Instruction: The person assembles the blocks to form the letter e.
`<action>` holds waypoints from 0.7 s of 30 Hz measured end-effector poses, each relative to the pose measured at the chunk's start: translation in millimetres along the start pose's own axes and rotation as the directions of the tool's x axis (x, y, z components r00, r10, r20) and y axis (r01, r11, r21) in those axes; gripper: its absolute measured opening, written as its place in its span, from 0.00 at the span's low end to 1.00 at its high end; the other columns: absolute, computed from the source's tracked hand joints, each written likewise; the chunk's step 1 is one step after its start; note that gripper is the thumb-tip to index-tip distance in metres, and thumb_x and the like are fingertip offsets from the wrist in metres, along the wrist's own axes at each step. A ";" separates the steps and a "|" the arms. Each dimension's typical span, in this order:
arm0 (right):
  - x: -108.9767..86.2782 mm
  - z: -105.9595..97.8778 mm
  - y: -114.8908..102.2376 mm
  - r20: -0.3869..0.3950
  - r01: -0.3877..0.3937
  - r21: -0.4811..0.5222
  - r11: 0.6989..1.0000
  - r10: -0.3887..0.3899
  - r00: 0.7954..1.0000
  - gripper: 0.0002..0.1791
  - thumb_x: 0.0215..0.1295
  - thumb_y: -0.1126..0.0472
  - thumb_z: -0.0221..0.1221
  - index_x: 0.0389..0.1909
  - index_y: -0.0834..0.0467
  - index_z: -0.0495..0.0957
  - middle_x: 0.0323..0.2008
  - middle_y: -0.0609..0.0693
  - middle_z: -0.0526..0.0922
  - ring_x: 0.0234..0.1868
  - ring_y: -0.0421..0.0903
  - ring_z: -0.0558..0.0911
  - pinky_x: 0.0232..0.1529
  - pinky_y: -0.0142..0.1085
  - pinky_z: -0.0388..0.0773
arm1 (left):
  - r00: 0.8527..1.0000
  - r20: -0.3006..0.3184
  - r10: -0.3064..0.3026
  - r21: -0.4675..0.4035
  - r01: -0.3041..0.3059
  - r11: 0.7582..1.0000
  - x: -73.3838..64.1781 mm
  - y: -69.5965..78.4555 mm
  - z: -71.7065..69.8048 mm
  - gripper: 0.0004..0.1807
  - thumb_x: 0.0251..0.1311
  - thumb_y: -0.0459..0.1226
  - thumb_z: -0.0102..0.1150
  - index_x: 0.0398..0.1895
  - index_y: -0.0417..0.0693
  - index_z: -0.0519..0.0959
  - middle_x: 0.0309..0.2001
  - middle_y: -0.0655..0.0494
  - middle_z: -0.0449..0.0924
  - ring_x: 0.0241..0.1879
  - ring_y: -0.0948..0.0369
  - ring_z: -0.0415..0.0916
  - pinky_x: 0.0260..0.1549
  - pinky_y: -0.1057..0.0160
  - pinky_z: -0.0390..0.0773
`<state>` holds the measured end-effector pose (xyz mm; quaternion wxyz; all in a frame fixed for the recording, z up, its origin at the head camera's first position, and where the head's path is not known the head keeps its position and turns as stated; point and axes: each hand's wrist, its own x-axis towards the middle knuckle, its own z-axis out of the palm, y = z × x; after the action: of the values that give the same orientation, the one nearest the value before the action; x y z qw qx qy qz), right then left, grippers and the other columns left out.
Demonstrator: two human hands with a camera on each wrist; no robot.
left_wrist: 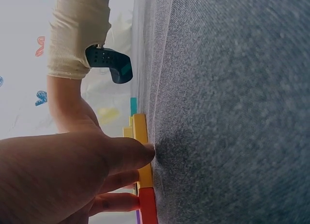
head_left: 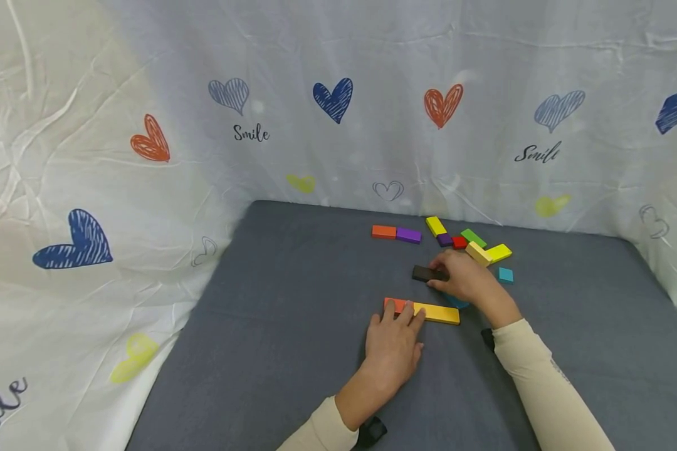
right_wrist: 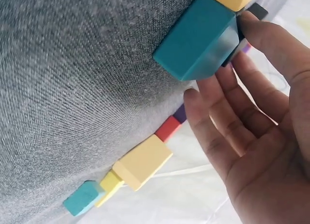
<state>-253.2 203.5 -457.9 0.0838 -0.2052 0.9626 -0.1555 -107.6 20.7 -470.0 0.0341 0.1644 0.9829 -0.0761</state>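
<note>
My left hand (head_left: pixel 392 347) lies with fingertips on a red-orange block (head_left: pixel 390 303) and touches the near end of a long yellow-orange block (head_left: pixel 442 314) joined to it in a row. Its thumb (left_wrist: pixel 138 153) is off to the side of the row in the head view. My right hand (head_left: pixel 461 274) pinches a black block (head_left: pixel 423 273) between thumb and fingers, just behind the row. A teal-blue block (head_left: pixel 457 302) sits below the right hand, partly hidden in the head view; in the right wrist view it is large and near the fingertips.
Further back lie an orange block (head_left: pixel 383 232) and a purple block (head_left: pixel 409 235) end to end. To their right is a loose group with yellow (head_left: pixel 436 225), red (head_left: pixel 459 242), green (head_left: pixel 474 237) and cream (head_left: pixel 478 253) blocks. A small teal block (head_left: pixel 505 275) lies right.
</note>
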 end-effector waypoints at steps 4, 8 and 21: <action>-3.6 2.7 -1.6 -0.005 -0.020 -0.024 1.000 0.020 1.000 0.23 0.65 0.54 0.75 0.54 0.63 0.84 0.46 0.56 0.84 0.44 0.53 0.82 0.54 0.54 0.81 | 1.000 -0.005 0.000 0.002 0.000 1.000 -0.8 -0.1 0.5 0.36 0.72 0.63 0.57 0.81 0.77 0.64 0.79 0.70 0.63 0.76 0.56 0.61 0.61 0.54 0.75; -6.3 3.9 -3.2 -0.012 -0.018 -0.031 0.999 0.017 1.000 0.22 0.65 0.55 0.75 0.54 0.63 0.84 0.46 0.57 0.84 0.45 0.53 0.82 0.54 0.55 0.81 | 1.000 -0.010 -0.001 0.008 0.001 1.000 -1.8 -0.1 0.7 0.36 0.72 0.63 0.57 0.81 0.77 0.64 0.79 0.70 0.63 0.76 0.56 0.62 0.60 0.54 0.75; -11.1 5.4 -4.1 -0.024 -0.023 -0.012 1.000 0.022 0.999 0.20 0.66 0.59 0.74 0.54 0.63 0.83 0.47 0.57 0.83 0.46 0.54 0.82 0.54 0.55 0.81 | 1.000 -0.005 -0.006 0.028 0.006 1.000 -1.1 0.4 1.2 0.36 0.72 0.64 0.56 0.82 0.78 0.62 0.79 0.71 0.62 0.77 0.57 0.61 0.60 0.55 0.76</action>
<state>-240.5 203.2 -460.5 0.0726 -0.1930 0.9668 -0.1513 -106.4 20.5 -471.2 0.0289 0.1623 0.9823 -0.0894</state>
